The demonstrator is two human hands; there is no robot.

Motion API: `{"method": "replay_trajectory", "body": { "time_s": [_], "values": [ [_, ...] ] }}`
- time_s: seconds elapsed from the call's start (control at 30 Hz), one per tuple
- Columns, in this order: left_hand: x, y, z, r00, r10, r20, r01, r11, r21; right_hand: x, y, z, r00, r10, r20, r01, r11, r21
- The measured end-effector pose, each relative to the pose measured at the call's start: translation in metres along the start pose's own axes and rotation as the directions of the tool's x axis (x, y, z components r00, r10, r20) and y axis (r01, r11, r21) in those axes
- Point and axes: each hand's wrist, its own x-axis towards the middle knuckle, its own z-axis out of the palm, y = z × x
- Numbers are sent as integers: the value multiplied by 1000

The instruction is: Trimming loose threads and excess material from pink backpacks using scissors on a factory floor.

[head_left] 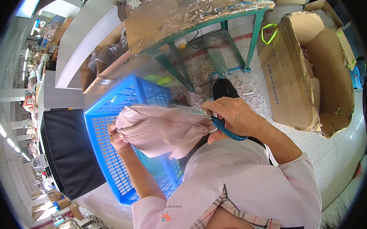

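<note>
A bundle of pale pink cloth (161, 127) is held up in front of me, bunched into folds. My left hand (118, 138) is closed on its left end, fingers and thumb pinching the edge. At the other end, my right hand (241, 116) grips scissors with blue handles (230, 132). Their blades lie against the right end of the cloth, partly hidden by my fingers and the folds; whether the blades are apart I cannot tell. The cloth hangs partly over a blue plastic crate (111, 158), which has something light blue-green inside.
A worn workbench (179, 20) on green metal legs, strewn with scraps, stands ahead. At right is a large open cardboard box (284, 81) with a yellow-green loop (269, 34) at its edge. Left of the crate sits a black-covered block (72, 148). Scraps litter the floor under the bench.
</note>
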Motion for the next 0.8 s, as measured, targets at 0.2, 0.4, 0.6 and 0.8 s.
{"method": "replay_trajectory", "body": {
  "time_s": [0.2,0.4,0.6,0.8],
  "values": [
    [-3,1,7,1000,8,-14,-9,998,-63,0,-1,2,997,46,68,-46,999,0],
    [-1,1,11,1000,23,-10,-23,1000,-3,8,-1,5,996,23,90,-24,1000,0],
    [-4,-2,5,999,35,-30,-35,999,23,10,-1,9,998,-34,56,35,999,-18],
    [-4,-1,13,998,35,-48,-35,999,17,9,-3,9,996,-88,5,88,996,4]
  ]
}}
